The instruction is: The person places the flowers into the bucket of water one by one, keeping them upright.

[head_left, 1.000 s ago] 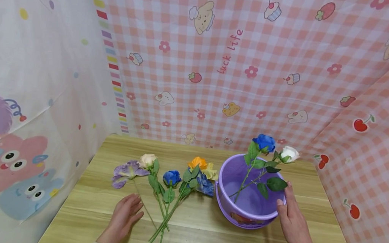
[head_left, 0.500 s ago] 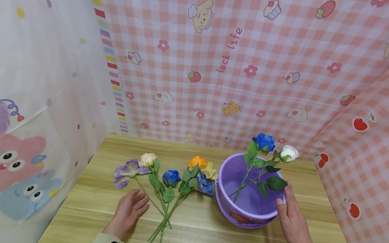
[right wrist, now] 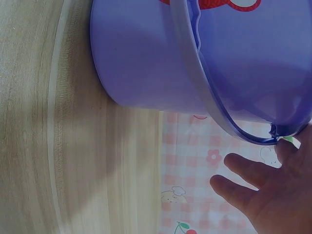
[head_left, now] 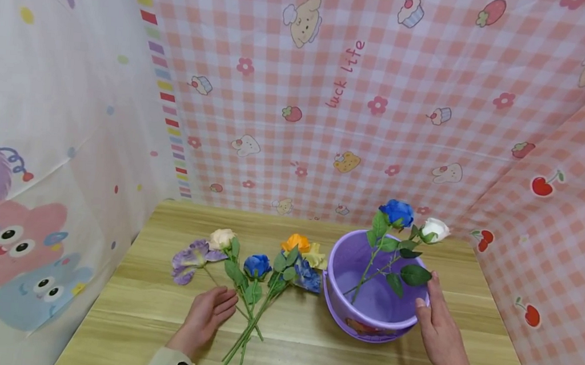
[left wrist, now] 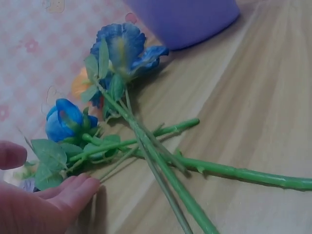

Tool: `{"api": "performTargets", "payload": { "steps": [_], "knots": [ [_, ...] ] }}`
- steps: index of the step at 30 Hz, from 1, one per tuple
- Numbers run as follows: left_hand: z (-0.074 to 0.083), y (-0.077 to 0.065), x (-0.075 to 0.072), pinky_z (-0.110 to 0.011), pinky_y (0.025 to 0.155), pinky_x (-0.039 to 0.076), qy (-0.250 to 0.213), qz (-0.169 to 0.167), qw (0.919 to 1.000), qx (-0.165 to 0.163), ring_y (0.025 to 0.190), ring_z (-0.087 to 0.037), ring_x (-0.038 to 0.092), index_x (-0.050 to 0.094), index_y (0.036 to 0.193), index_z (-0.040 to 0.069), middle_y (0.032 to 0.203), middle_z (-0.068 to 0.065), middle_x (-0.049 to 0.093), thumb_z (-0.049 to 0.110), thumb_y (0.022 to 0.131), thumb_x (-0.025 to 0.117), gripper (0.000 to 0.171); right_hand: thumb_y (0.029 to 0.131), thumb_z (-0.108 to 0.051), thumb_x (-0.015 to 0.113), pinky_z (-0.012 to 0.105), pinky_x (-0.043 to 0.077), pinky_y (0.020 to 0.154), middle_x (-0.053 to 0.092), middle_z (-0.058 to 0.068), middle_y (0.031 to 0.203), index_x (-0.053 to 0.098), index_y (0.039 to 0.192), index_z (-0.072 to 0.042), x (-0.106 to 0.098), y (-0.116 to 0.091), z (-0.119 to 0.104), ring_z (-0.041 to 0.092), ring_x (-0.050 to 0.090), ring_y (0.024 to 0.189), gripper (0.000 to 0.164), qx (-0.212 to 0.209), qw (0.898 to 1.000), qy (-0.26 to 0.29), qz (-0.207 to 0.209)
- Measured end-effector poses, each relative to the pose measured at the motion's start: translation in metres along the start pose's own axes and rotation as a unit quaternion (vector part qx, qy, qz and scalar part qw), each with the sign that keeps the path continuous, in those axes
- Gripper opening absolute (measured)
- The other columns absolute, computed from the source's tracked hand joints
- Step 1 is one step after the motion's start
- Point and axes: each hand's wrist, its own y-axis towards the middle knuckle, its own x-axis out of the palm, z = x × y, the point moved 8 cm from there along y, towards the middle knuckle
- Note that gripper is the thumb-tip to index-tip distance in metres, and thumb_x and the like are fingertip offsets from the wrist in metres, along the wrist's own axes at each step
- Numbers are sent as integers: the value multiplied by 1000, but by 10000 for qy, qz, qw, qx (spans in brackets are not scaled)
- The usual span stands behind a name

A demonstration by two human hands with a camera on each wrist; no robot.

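In the head view my left hand (head_left: 207, 313) lies low over the thin stem of a purple flower (head_left: 194, 261), its fingers relaxed and the thumb apart in the left wrist view. Beside its fingertips are the crossed green stems (left wrist: 161, 161) of a cream rose (head_left: 222, 239), a blue rose (head_left: 257, 266) and an orange flower (head_left: 295, 243). My right hand (head_left: 442, 332) holds the rim of a purple bucket (head_left: 337, 298), thumb over the edge and fingers outside. Inside lean a blue rose (head_left: 397, 213) and a white rose (head_left: 435, 231).
A ruffled blue flower (head_left: 308, 275) and a pale yellow flower (head_left: 315, 256) lie close against the bucket's left side. The wooden table (head_left: 310, 356) ends at a pink checked cloth (head_left: 274, 147) behind and white cloth (head_left: 69, 130) on the left.
My left hand has shifted right and slightly forward, toward the crossed stems. The purple flower's stem end has slid right under the other stems. My right hand stays at the bucket.
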Motion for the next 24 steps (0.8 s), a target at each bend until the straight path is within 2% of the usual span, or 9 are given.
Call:
{"api": "performTargets", "payload": {
  "steps": [3,8,14,17,19,22,24],
  "knots": [
    [-2,3,7,-54,114,41,-107,-175,9998,-50,141,-52,41,16,151,-23,152,-46,30,16,111,36,59,111,-21,44,3,6,109,19,25,168,19,164,-2,0,0,0,36,22,150,62,-5,10000,-14,11],
    [-2,8,16,-56,119,32,-431,-467,9978,-172,145,-57,28,6,152,-22,154,-48,21,16,111,32,62,111,-21,44,3,6,109,20,26,168,19,165,-4,0,0,1,33,21,150,62,-6,10000,-14,30],
    [-2,11,16,-55,119,34,-684,-293,9967,-327,144,-56,30,13,151,-19,154,-47,24,17,110,35,59,111,-21,44,3,7,109,20,25,168,19,165,-6,0,0,0,32,22,150,61,-29,10000,9,58],
    [-2,11,13,-53,118,35,-665,-176,9973,-271,142,-53,37,18,150,-19,154,-46,26,16,110,36,55,111,-20,44,3,7,109,19,25,168,19,165,-6,0,-1,0,32,21,150,61,-49,10000,22,70],
    [-2,11,11,-52,116,39,-603,-111,9980,-152,134,-48,48,24,147,-21,151,-46,31,13,110,38,51,111,-20,44,3,7,110,19,26,168,19,165,-6,-1,-1,0,31,21,150,61,-61,9999,39,77],
    [-2,11,7,-47,108,50,-549,47,9985,-15,115,-35,65,41,136,-20,132,-40,55,5,108,44,38,111,-19,44,3,7,110,19,26,168,19,165,-5,-1,-1,0,30,20,150,61,-78,9999,60,86],
    [-2,10,5,-42,100,55,-593,114,9982,30,102,-26,70,51,128,-18,115,-28,66,-1,105,48,29,111,-19,44,3,7,110,19,26,168,19,165,-5,-1,-1,-1,29,20,150,61,-82,9999,60,89]
  ]
}}
